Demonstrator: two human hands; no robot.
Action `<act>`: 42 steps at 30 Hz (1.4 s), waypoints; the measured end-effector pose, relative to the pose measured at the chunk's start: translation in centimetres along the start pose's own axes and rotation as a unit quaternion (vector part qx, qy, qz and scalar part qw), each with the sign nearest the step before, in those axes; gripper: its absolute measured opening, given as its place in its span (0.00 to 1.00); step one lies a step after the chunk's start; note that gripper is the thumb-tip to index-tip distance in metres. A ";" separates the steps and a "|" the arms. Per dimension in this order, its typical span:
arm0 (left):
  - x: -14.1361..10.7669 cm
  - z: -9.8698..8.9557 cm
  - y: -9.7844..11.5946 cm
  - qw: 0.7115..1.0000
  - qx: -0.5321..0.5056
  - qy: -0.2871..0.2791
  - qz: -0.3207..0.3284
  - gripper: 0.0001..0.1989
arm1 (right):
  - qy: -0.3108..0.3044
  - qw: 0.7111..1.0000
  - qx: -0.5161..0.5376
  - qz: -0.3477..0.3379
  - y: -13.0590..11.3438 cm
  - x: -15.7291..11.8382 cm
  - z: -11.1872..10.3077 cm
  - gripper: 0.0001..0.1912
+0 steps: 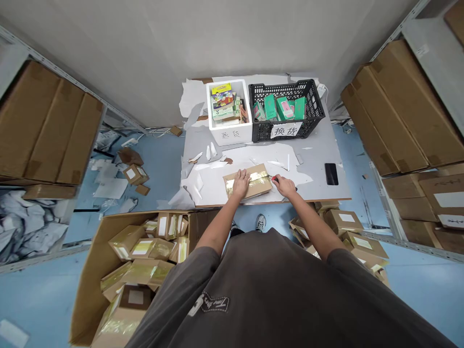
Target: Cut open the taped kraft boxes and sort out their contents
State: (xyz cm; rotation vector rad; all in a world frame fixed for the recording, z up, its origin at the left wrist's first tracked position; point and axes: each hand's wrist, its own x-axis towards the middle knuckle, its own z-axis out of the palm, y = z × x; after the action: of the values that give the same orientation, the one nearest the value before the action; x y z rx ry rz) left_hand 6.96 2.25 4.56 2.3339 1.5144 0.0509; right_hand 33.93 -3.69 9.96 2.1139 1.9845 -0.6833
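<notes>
A taped brown cardboard box [256, 181] lies flat near the front edge of the table, with shiny clear tape along its top. My left hand [241, 183] rests on the box's left part, fingers stretched out and lying flat. In my right hand [284, 185] is a red and black box cutter [275, 179], my fingers closed around its handle. Its thin tip meets the box's right end at the tape; how deep it sits I cannot tell.
Behind the box stand a white foam bin [232, 133] of small packages and a black crate [315, 108] of green boxes. A phone [331, 174] lies right; paper scraps [211, 151] lie left. A big carton [85, 285] of parcels stands lower left, more parcels [342, 221] lower right.
</notes>
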 end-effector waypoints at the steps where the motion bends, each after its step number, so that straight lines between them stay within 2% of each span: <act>1: -0.3 0.2 0.1 1.000 -0.007 0.005 0.005 0.26 | 0.000 1.000 0.003 0.003 0.4 0.0 -0.1 0.24; 5: -1.1 -0.1 0.6 0.999 -0.014 0.027 0.010 0.32 | -0.005 1.000 -0.010 -0.013 0.8 0.4 -0.1 0.22; 8: -0.5 -0.8 1.6 0.999 0.004 0.034 -0.011 0.41 | 0.000 0.999 -0.023 -0.026 0.9 0.7 -0.1 0.21; 10: 0.0 -1.0 2.4 0.999 0.021 0.036 -0.026 0.43 | -0.001 0.999 -0.029 -0.029 1.0 0.8 -0.1 0.21; 16: 0.8 0.4 2.8 0.998 0.037 0.050 -0.006 0.33 | -0.006 0.998 -0.056 -0.035 0.1 0.9 0.4 0.22; 19: 0.5 1.3 2.1 0.998 0.022 0.052 -0.002 0.31 | -0.006 0.998 -0.055 -0.032 0.2 2.0 -0.5 0.24; 21: 0.1 1.7 1.7 0.998 0.016 0.054 0.001 0.31 | 0.013 0.999 -0.037 0.019 1.9 3.1 -2.1 0.25; 24: -0.6 1.6 1.4 0.999 0.013 0.049 0.006 0.31 | 0.061 0.992 0.012 0.109 6.3 4.2 -4.8 0.25; 26: -0.9 1.4 1.4 0.999 0.013 0.046 0.002 0.32 | 0.076 0.988 0.046 0.123 8.7 3.9 -5.3 0.23; 27: -1.0 1.2 1.4 0.999 0.012 0.046 -0.002 0.32 | 0.081 0.987 0.069 0.122 9.1 3.3 -4.8 0.22; 28: -1.1 1.1 1.5 0.999 0.011 0.046 -0.005 0.32 | 0.085 0.984 0.100 0.121 8.9 2.7 -4.0 0.22; 30: -1.1 0.7 1.6 0.999 0.010 0.044 -0.006 0.32 | 0.090 0.970 0.190 0.125 6.9 1.2 -1.2 0.22; 33: -1.2 0.0 1.8 0.999 0.014 0.044 -0.009 0.34 | 0.095 0.921 0.339 0.165 1.8 -0.3 3.6 0.27; 35: -1.4 -0.6 1.9 0.999 0.014 0.044 -0.017 0.34 | 0.087 0.894 0.388 0.208 -1.2 -0.5 5.9 0.31; 38: -2.3 -1.4 1.6 0.997 0.009 0.050 -0.053 0.34 | 0.085 0.873 0.405 0.257 -3.8 0.5 7.1 0.35; 40: -3.6 -1.7 1.2 0.993 0.003 0.061 -0.099 0.33 | 0.088 0.881 0.390 0.251 -4.8 2.0 6.8 0.37; 42: -5.3 -1.7 0.8 0.986 -0.002 0.069 -0.153 0.34 | 0.082 0.902 0.362 0.222 -6.1 4.2 5.9 0.37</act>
State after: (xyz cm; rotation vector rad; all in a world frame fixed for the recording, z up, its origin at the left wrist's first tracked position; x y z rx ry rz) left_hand 5.03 -2.24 7.27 2.1052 1.9219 0.1390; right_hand 26.72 -1.72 4.09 2.9828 1.3105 -1.3244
